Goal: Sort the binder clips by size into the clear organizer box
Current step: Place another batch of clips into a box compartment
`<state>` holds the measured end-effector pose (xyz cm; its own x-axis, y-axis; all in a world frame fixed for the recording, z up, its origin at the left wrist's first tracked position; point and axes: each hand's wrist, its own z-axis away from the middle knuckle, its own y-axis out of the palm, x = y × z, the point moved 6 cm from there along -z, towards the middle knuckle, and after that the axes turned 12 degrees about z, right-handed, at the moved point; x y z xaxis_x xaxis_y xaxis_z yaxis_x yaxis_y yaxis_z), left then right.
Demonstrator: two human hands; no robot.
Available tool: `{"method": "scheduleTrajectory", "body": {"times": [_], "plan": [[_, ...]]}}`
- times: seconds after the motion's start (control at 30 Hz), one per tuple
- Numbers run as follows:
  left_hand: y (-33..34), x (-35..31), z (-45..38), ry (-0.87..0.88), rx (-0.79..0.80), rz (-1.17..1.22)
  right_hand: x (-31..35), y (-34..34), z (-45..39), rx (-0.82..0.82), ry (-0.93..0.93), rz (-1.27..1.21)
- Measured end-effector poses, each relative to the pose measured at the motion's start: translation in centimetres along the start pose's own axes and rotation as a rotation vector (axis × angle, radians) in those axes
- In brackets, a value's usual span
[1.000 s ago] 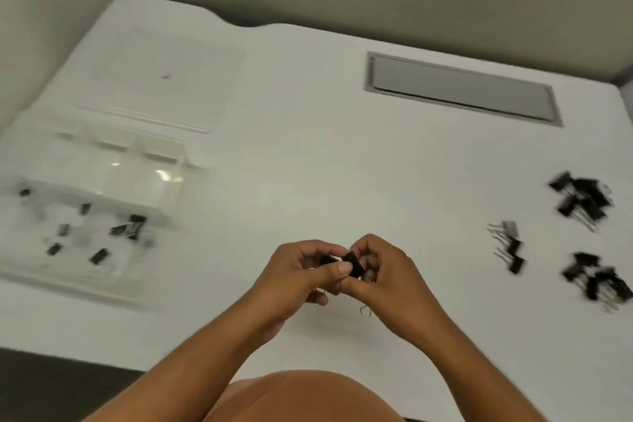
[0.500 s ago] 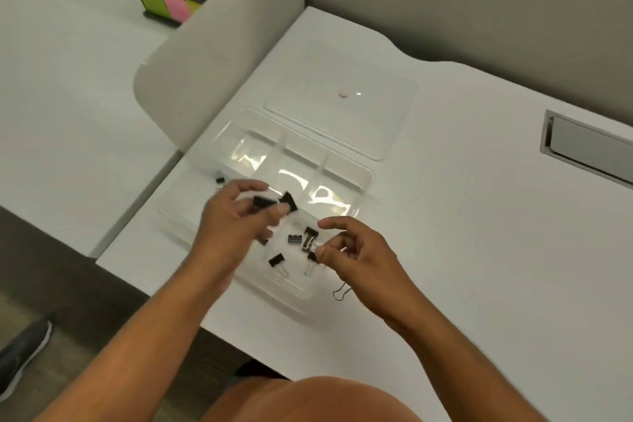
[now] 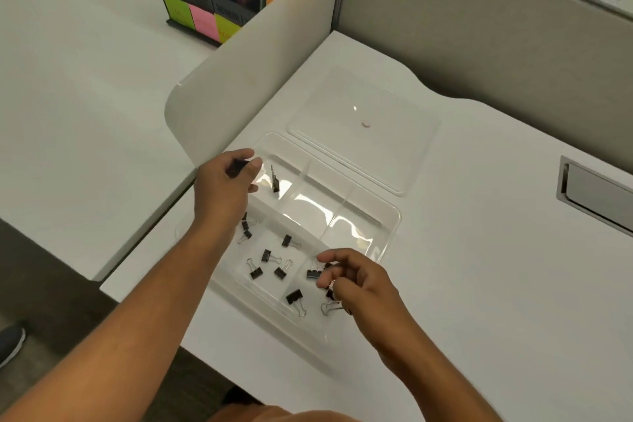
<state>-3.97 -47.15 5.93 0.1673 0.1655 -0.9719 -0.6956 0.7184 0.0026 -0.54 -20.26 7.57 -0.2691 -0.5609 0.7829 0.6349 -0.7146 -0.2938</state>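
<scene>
The clear organizer box [image 3: 394, 216] lies on the white desk, its lid [image 3: 404, 134] flat behind it. My left hand [image 3: 222, 192] hovers over the far-left compartment and pinches a black binder clip [image 3: 237, 166]. A second black clip [image 3: 274, 178] stands on end inside that compartment. Several small clips [image 3: 267, 255] lie in the near middle compartment, and others [image 3: 295, 296] lie in the near right one. My right hand [image 3: 359, 284] hangs over the near right compartment with curled fingers around a clip, whose wire handle [image 3: 329, 308] sticks out.
A white divider panel [image 3: 246, 86] rises just left of the box. Beyond it stands a file holder [image 3: 212, 10] with coloured folders. A grey cable hatch [image 3: 596, 195] is set in the desk at right. The desk's front edge [image 3: 212, 346] runs close to the box.
The view swung left from the loose clip piles to the box. My left hand moved to the far-left compartment, and one of its two clips now stands inside it.
</scene>
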Motion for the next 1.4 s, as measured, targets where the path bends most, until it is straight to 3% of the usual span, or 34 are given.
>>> {"method": "scheduleTrajectory", "body": {"times": [0.2, 0.4, 0.57, 0.77, 0.93, 1.07, 1.27, 1.4], "plan": [[-0.2, -0.4, 3.0, 0.025, 0.040, 0.121, 4.3, -1.2, -2.3, -0.086, -0.169, 0.092], [-4.1, -0.1, 3.8, 0.055, -0.025, 0.031, 12.2, 1.7, -11.1, -0.175, -0.462, 0.239], [-3.3, 0.2, 4.3, 0.074, 0.000, -0.023, 10.3, 1.6, -15.3, -0.241, -0.426, 0.414], [-2.8, -0.3, 3.5, 0.176, -0.024, -0.188, 8.5, 0.9, -11.2, -0.386, -0.412, 0.301], [-0.3, -0.4, 0.9, 0.335, 0.017, -0.445, 6.6, 0.4, -5.7, -0.370, -0.391, 0.226], [2.3, 0.1, -1.8, 0.367, 0.078, -0.758, 4.6, -0.5, -3.0, -0.349, -0.332, 0.178], [5.9, 0.7, -3.5, 0.440, 0.308, -0.964, 3.0, -2.3, -0.9, -0.401, -0.303, 0.133], [6.6, 0.5, -4.7, 0.486, 0.228, -1.008, 2.0, -3.4, 0.3, -0.432, -0.292, 0.116]]}}
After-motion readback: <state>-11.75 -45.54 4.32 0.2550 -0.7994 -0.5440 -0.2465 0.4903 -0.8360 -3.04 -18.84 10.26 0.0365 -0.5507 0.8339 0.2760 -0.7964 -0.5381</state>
